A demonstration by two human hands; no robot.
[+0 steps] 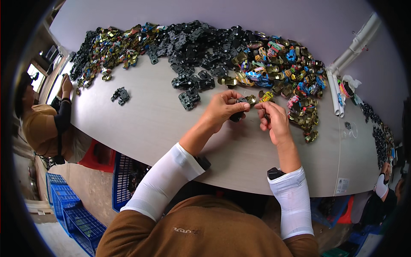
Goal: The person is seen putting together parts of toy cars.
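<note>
Toy car [244, 103]: small, gold shell over a black base, pinched between the fingertips of the left hand [222, 109], raised just above the tabletop [150, 124]. Left hand clenched on the car, thumb under, fingers over the top. Right hand [274, 122] just beside it, fingertips closed on a small part [266, 97], yellowish with coloured print, touching or nearly touching the car's end; exact contact too small to tell. Both forearms in white sleeves [171, 175], coming from the lower edge.

Judged from the pose: an assembly step in hand, shell and base being mated, not yet pressed home. Next move, as a judgement, calls for lining up the two pieces squarely and a firm squeeze between thumb and fingers, with the left hand holding steady.

Just beyond the hands, black bases [190, 88] in a loose cluster. Beyond and to the right of the right hand, a heap of coloured shells [295, 73], gold, blue, red. Farther beyond the left hand, more mixed parts [111, 47] in a long band. Well right of the right hand, white pipes [336, 92]. Far left, another person [43, 124] seated at the tabletop edge. Below the tabletop, blue crates [68, 205].
</note>
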